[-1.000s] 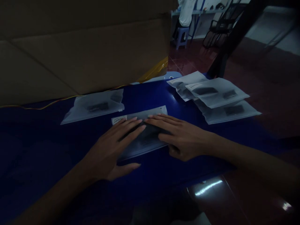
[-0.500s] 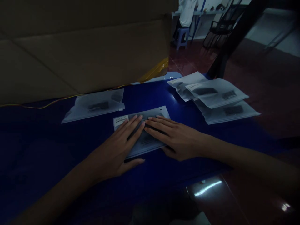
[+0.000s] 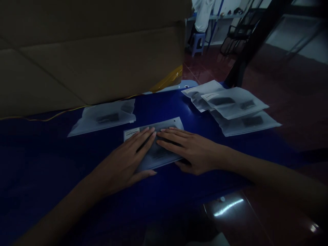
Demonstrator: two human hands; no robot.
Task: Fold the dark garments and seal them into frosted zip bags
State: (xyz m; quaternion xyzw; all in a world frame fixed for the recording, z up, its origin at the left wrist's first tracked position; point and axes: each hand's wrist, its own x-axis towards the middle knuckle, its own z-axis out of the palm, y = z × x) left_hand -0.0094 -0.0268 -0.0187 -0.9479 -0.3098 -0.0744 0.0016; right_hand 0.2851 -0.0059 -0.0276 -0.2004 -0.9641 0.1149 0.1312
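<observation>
A frosted plastic bag [image 3: 164, 156] lies on the blue table in front of me, with something dark inside that I cannot make out. A white printed label [image 3: 131, 132] shows at its upper left corner, and a small dark hole at its upper right. My left hand [image 3: 128, 159] rests flat on the bag's left part, fingers stretched out and thumb apart below the near edge. My right hand [image 3: 189, 148] lies over the right part, fingers extended towards the left fingertips, thumb near the bag's lower edge. Both hands press on the bag without gripping it.
Another frosted bag [image 3: 102, 118] lies at the back left, near a thin yellow wire [image 3: 48, 119]. Several similar bags [image 3: 234, 102] overlap at the right of the blue table [image 3: 159, 102]. A large cardboard box [image 3: 102, 65] stands behind. Beyond, a person [image 3: 202, 17] sits on a stool [image 3: 198, 44].
My hands stay flat on the bag, with the fingertips shifted only slightly. The camera view has moved a little; the other bags lie as before.
</observation>
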